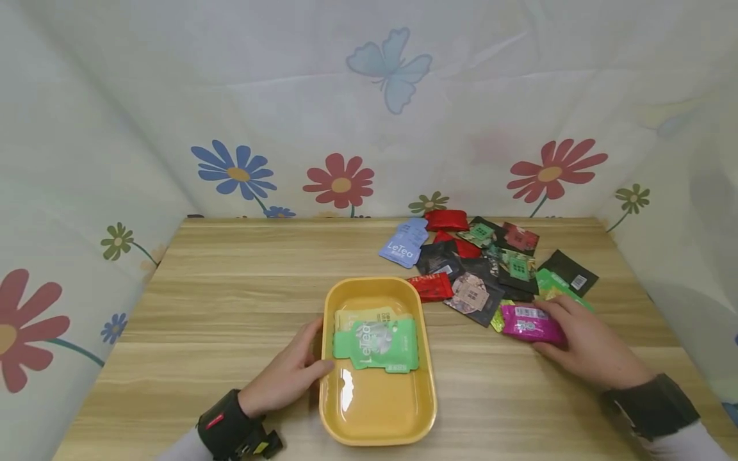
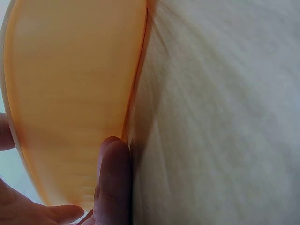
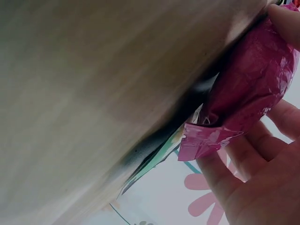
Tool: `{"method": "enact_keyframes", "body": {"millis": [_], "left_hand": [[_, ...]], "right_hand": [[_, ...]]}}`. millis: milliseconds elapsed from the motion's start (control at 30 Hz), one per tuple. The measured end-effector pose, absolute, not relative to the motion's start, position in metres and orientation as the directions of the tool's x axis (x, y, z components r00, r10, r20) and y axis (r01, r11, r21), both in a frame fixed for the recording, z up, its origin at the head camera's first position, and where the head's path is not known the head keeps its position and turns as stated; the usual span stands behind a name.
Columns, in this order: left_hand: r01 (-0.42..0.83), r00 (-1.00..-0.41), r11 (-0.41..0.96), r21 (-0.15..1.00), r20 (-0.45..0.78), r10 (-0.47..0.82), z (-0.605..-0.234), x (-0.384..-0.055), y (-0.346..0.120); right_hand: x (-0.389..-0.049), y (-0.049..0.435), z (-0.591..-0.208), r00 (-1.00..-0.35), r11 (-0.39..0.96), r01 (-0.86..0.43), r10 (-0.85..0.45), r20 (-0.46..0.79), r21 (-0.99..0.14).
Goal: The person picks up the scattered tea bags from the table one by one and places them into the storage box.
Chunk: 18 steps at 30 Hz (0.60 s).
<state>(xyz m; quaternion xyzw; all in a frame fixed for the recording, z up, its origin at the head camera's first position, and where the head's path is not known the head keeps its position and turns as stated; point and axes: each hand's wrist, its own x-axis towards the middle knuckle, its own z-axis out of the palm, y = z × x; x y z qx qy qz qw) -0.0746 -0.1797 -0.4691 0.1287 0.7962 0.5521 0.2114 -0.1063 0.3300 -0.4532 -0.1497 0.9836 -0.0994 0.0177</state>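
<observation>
My right hand [image 1: 582, 339] grips a shiny magenta packet [image 1: 533, 323] at its right end, thumb on the near side and fingers on the far side. In the right wrist view the crimped end of the magenta packet [image 3: 253, 84] sticks out past the fingers. At the left side of a yellow tray [image 1: 377, 422], my left hand [image 1: 291, 371] holds the wall, its thumb at the rim and its fingers against the outside. Inside the tray lies a green LeTea packet [image 1: 403, 346], partly covering a pale yellow packet [image 1: 369, 315].
Right of the tray lies a loose pile of packets: a blue LeTea one [image 1: 405, 243], red ones [image 1: 431, 287], a patterned black one [image 1: 474, 296], a plain black one [image 1: 567, 272] and a green one [image 1: 548, 282]. A flowered cloth [image 1: 277, 115] stands behind the wooden table [image 1: 230, 282].
</observation>
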Motion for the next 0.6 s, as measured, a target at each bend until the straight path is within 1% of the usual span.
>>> {"method": "enact_keyframes", "body": {"millis": [167, 300, 400, 533, 600], "left_hand": [[-0.033, -0.875, 0.359, 0.933, -0.200, 0.441, -0.470, -0.074, -0.180], [-0.022, -0.878, 0.366, 0.930, -0.193, 0.438, -0.471, -0.074, -0.180], [-0.018, -0.881, 0.371, 0.928, -0.191, 0.434, -0.471, -0.075, -0.180], [-0.013, -0.883, 0.377, 0.926, -0.188, 0.431, -0.471, -0.075, -0.181], [-0.009, -0.884, 0.376, 0.926, -0.183, 0.430, -0.471, -0.074, -0.180]], "right_hand": [[-0.106, 0.325, -0.449, -0.956, 0.936, -0.286, -0.294, -0.005, -0.205], [-0.106, 0.315, -0.440, -0.942, 0.914, -0.335, -0.329, 0.066, -0.231], [-0.108, 0.299, -0.429, -0.919, 0.887, -0.393, -0.368, 0.143, -0.242], [-0.109, 0.266, -0.415, -0.881, 0.841, -0.470, -0.425, 0.210, -0.268], [-0.109, 0.249, -0.409, -0.862, 0.813, -0.504, -0.455, 0.222, -0.291]]}}
